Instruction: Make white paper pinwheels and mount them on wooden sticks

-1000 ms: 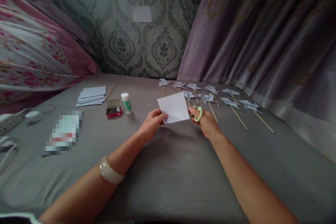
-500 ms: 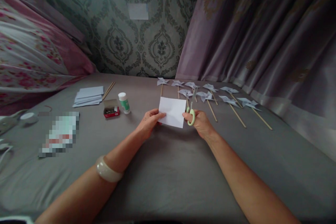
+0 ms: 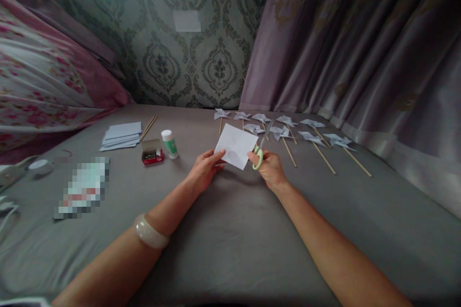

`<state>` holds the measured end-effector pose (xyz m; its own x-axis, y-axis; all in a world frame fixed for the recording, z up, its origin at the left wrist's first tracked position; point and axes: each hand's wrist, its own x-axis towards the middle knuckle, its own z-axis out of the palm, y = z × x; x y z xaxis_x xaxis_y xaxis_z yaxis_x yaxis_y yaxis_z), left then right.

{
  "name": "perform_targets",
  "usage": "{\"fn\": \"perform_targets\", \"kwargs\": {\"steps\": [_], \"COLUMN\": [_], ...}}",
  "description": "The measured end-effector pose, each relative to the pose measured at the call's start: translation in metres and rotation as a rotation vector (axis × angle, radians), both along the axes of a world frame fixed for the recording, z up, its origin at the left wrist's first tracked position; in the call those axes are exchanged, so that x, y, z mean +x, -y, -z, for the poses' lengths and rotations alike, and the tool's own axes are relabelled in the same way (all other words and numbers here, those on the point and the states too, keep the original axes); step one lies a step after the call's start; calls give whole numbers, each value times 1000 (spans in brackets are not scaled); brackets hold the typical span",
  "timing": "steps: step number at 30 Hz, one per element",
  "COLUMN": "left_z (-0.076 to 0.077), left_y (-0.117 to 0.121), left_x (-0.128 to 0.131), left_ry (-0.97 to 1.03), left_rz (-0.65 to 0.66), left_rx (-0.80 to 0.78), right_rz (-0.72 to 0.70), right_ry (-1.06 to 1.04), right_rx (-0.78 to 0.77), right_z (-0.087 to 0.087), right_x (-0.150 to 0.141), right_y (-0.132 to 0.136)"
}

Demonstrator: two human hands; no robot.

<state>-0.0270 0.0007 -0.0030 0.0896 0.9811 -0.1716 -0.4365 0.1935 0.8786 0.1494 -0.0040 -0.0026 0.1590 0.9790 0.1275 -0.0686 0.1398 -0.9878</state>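
Observation:
A white square of paper is held tilted, one corner up, above the grey cloth. My left hand pinches its left edge, thumb on top and fingers beneath. In my right hand are scissors with light green handles, their blades pointing up and away. The right thumb and fingertips also touch the paper's right side. Beyond the paper lie several white paper pinwheels on wooden sticks, spread toward the right.
At the left are a stack of white paper, wooden sticks, an open red box of small metal pieces and a white-and-green glue stick. Farther left lie a blurred packet and a white power strip. A curtain hangs behind.
The paper has turned from lying nearly square to me to a diamond-like slant. The scissors in my right hand have tipped to the right and shifted slightly left with the hand.

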Motion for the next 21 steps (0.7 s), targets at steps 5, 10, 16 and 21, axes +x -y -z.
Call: {"fn": "perform_targets", "kwargs": {"steps": [5, 10, 16, 21], "left_z": [-3, -14, -17, -3], "left_y": [-4, -14, -22, -34], "left_x": [9, 16, 28, 28], "left_ry": [87, 82, 68, 94], "left_rz": [21, -28, -95, -182], "left_rx": [-64, -38, 35, 43], "right_rz": [24, 18, 40, 44], "right_ry": [-27, -44, -53, 49], "right_rx": [38, 101, 147, 130], "right_z": [-3, -14, -18, -8], "right_x": [-7, -13, -20, -17], "right_y": [-6, -22, -41, -39]}}
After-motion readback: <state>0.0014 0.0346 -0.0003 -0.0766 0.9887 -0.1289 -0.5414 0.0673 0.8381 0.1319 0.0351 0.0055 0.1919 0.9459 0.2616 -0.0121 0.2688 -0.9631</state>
